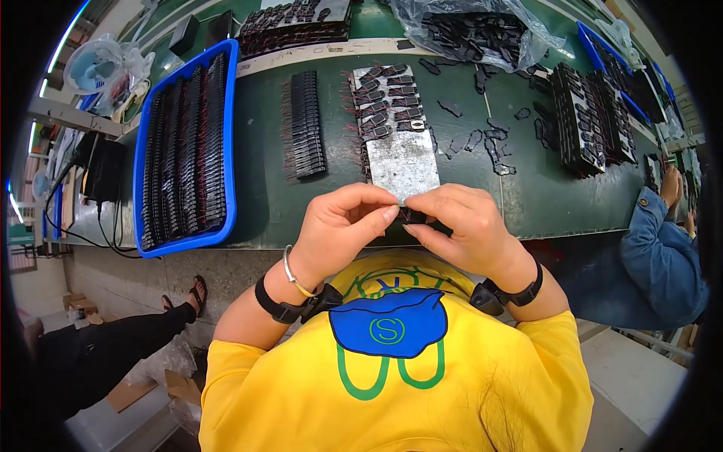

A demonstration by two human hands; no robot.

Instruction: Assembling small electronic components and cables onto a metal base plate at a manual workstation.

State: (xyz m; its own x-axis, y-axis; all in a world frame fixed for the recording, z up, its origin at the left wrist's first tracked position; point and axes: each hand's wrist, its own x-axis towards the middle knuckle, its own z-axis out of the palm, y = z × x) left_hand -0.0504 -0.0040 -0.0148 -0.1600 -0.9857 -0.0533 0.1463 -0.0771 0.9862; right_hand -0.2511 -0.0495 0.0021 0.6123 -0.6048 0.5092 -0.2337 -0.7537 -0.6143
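My left hand (pixel 343 226) and my right hand (pixel 463 226) meet at the table's near edge, fingertips pinched together on a small black part (pixel 410 216) with thin wires. Just beyond my fingers lies a grey metal plate (pixel 403 162), whose far half carries rows of the same black parts (pixel 388 102). A stacked row of black parts with red wires (pixel 307 124) lies left of the plate on the dark green table (pixel 263 188).
A blue tray (pixel 230 151) packed with rows of black parts sits at the left. Loose parts (pixel 482 139) and stacked racks (pixel 584 120) lie right. A plastic bag of parts (pixel 474 30) is at the back. Another person's denim sleeve (pixel 655 248) is at right, legs (pixel 113 346) at left.
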